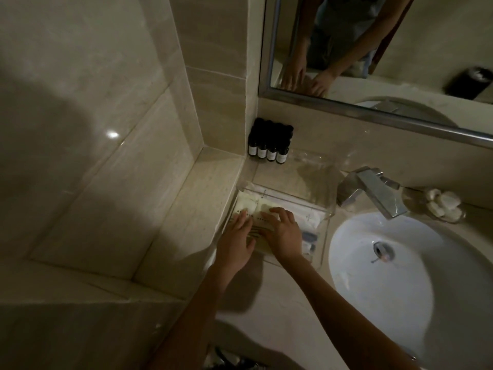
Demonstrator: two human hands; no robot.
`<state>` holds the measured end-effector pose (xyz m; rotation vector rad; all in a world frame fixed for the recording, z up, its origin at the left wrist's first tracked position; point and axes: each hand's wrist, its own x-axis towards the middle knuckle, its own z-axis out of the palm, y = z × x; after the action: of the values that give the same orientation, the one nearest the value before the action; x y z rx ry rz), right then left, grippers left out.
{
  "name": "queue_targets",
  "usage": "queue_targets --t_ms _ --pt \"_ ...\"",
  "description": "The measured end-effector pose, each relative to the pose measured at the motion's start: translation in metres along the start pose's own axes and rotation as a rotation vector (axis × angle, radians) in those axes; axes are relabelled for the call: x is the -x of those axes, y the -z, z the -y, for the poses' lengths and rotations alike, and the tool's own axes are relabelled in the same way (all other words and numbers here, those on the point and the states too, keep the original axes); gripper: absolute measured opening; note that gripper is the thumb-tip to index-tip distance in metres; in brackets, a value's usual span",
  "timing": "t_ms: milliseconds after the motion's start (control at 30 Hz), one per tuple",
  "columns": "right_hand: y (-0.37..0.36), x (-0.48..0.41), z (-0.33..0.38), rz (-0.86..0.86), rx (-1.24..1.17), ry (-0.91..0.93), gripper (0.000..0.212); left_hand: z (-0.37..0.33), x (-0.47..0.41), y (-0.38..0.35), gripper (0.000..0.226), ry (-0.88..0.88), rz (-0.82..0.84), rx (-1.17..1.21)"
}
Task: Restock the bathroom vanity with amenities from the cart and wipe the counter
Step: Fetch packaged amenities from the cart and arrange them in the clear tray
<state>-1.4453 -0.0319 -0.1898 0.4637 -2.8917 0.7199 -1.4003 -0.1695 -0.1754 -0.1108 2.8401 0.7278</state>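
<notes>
A clear acrylic tray (324, 209) sits on the beige stone counter (280, 297) left of the sink. Pale amenity packets (250, 204) lie inside it, with small dark items (309, 237) at its right side. My left hand (236, 243) lies flat on the packets with fingers straight. My right hand (284, 232) rests beside it, fingers spread over the same packets. Several small dark bottles (269, 145) with white labels stand in the corner behind the tray.
A white oval sink (400, 289) with a chrome faucet (373, 190) fills the right. A small dish of white round items (442, 205) sits behind the faucet. A framed mirror (373, 49) hangs above. A tiled wall and ledge (186, 222) bound the left.
</notes>
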Motion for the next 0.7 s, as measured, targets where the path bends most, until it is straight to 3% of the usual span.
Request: queue_targets --t_ms 233,333,467,600,700 --pt "0.007 -0.002 0.0 0.127 -0.068 -0.083 0.033 -0.004 -0.002 0.007 0.055 -0.005 -0.004 0.034" --pt "0.026 0.002 -0.002 0.044 -0.177 -0.1 0.037 -0.009 0.005 0.019 0.042 -0.012 -0.162 0.009" --pt "0.059 0.014 -0.009 -0.078 -0.196 -0.086 0.026 -0.018 0.029 0.034 0.035 0.046 -0.333 0.041" --pt "0.088 0.036 -0.014 -0.119 -0.18 -0.079 0.02 -0.023 0.058 0.031 0.033 0.057 -0.399 0.11" --pt "0.093 0.056 -0.015 -0.048 -0.187 -0.004 0.018 -0.024 0.083 0.02 0.029 0.098 -0.409 0.136"
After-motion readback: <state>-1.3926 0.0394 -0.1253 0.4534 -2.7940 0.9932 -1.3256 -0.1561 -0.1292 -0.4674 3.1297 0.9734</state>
